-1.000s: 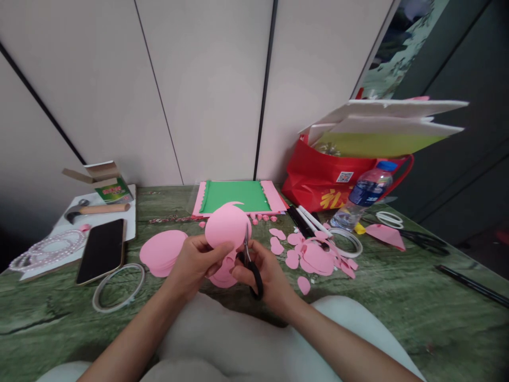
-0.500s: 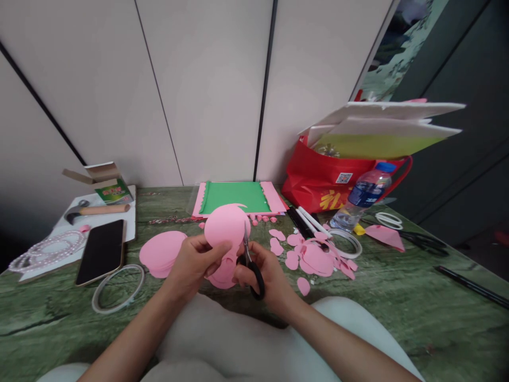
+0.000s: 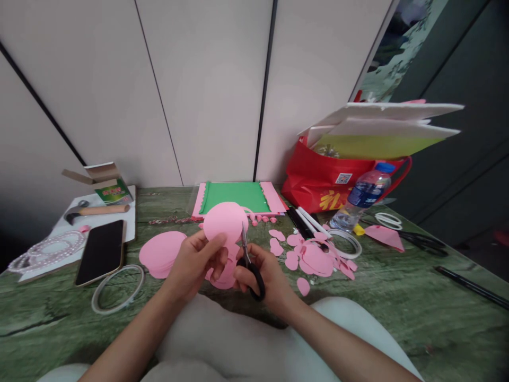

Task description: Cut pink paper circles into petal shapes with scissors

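Note:
My left hand pinches a pink paper circle by its lower edge, thumb in front. In my right hand are scissors with black handles, fingers through the loops. Their blades point up at the right edge of the circle, where a thin curled strip of paper hangs off. Below the hands lie more pink paper pieces, partly covered by my fingers. A stack of pink circles rests left of my left hand. Pink scraps lie scattered to the right of the scissors.
Green and pink sheets lie at the back against the wall. To the right stand a red bag and a water bottle, near a tape roll. On the left are a phone, another tape roll, a hammer and beads.
The paper circle has turned slightly and shifted a little left. The cut strip at its upper right has grown longer and curls outward. My left fingers have changed their hold a little.

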{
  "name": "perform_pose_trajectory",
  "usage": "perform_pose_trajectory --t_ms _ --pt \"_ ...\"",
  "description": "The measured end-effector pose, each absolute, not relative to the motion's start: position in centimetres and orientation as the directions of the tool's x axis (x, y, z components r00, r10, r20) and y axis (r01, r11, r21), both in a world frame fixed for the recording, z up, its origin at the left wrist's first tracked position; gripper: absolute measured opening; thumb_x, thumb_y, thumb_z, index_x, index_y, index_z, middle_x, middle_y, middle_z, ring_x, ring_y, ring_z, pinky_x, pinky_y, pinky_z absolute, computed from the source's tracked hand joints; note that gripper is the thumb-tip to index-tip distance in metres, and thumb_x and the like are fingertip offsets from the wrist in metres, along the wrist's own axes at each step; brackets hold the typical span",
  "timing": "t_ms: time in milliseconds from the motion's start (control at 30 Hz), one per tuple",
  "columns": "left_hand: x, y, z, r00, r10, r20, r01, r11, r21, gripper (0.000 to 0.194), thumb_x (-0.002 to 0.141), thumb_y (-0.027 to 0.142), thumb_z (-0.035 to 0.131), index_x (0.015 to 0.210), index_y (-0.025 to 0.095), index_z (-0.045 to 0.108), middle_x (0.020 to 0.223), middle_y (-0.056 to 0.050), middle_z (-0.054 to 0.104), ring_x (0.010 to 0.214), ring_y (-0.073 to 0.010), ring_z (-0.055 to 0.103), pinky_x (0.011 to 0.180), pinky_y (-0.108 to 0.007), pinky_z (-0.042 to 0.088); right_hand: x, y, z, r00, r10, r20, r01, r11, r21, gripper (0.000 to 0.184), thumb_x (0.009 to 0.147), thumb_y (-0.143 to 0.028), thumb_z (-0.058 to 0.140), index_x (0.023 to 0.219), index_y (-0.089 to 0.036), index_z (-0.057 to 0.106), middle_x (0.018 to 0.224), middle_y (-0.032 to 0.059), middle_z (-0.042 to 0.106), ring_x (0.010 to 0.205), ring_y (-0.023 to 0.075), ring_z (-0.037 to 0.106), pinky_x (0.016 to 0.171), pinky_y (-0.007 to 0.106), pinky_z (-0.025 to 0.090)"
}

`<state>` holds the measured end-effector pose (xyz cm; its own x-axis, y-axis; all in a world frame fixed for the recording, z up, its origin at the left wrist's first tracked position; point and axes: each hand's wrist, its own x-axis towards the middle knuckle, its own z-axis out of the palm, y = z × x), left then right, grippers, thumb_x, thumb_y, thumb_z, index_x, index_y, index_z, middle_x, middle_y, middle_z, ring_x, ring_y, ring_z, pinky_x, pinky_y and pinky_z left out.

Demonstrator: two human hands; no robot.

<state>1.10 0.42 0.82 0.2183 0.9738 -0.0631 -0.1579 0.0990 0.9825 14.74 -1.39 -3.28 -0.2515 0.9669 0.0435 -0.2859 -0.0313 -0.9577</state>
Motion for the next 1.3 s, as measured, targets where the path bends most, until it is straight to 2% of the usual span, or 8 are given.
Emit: perform_pose_trajectory --t_ms 133,300,433,600,1000,1300 --pt "1.03 0.49 0.69 0.173 0.983 -0.058 -0.1 0.076 0.992 0.029 0.063 0.035 0.069 0.053 0.013 0.053 0.042 0.004 0.052 0.027 -0.0027 0.036 0.029 -0.017 0.021 14.73 -1.58 -3.07 -0.287 0.957 0.037 -0.27 -0.044 -0.962 0.035 0.056 -0.034 0.074 0.073 -0.019 0.047 0.046 -0.0076 0.052 0.038 0.0067 0.043 0.039 0.018 0.032" --pt "0.96 0.61 0.52 0.12 0.992 -0.049 -0.051 0.055 0.997 0.033 0.061 0.03 0.07 0.041 0.012 0.05 0.035 0.005 0.043 0.029 -0.0011 0.029 0.031 -0.018 0.016 14.73 -1.47 -3.41 -0.291 0.955 0.052 -0.274 -0.031 -0.961 0.037 0.055 -0.032 0.075 0.076 -0.018 0.048 0.05 -0.0072 0.052 0.042 0.0069 0.044 0.042 0.019 0.033" --pt "0.94 0.64 0.33 0.167 0.985 -0.037 -0.02 0.041 0.999 0.031 0.06 0.026 0.07 0.041 0.013 0.049 0.034 0.006 0.04 0.03 -0.0013 0.028 0.033 -0.018 0.015 14.76 -1.32 -3.53 -0.257 0.963 0.075 -0.326 -0.013 -0.945 0.044 0.051 -0.027 0.078 0.08 -0.019 0.046 0.059 -0.0066 0.051 0.05 0.0072 0.044 0.047 0.019 0.034" --pt "0.9 0.68 0.2 0.165 0.985 -0.043 -0.013 0.046 0.999 0.029 0.06 0.026 0.07 0.042 0.013 0.05 0.035 0.006 0.041 0.031 -0.0017 0.028 0.034 -0.019 0.014 14.75 -1.37 -3.4 -0.256 0.963 0.085 -0.343 -0.008 -0.939 0.044 0.053 -0.027 0.078 0.082 -0.019 0.045 0.065 -0.0047 0.051 0.057 0.0093 0.046 0.054 0.022 0.037" --pt "0.91 0.73 0.14 0.167 0.986 -0.021 -0.011 0.023 1.0 0.029 0.061 0.026 0.069 0.043 0.013 0.05 0.035 0.007 0.039 0.032 -0.0021 0.027 0.035 -0.02 0.014 14.7 -1.33 -3.24 -0.253 0.965 0.068 -0.348 -0.025 -0.937 0.043 0.051 -0.027 0.077 0.079 -0.019 0.046 0.058 -0.0069 0.047 0.051 0.0069 0.039 0.046 0.019 0.03" --pt "0.85 0.65 0.19 0.15 0.988 -0.02 -0.024 0.024 0.999 0.029 0.061 0.027 0.069 0.045 0.014 0.05 0.035 0.007 0.038 0.032 -0.0021 0.026 0.035 -0.02 0.013 14.64 -1.2 -3.63 -0.246 0.967 0.058 -0.35 -0.033 -0.936 0.039 0.052 -0.026 0.075 0.078 -0.019 0.047 0.052 -0.0086 0.05 0.046 0.006 0.041 0.046 0.018 0.033"
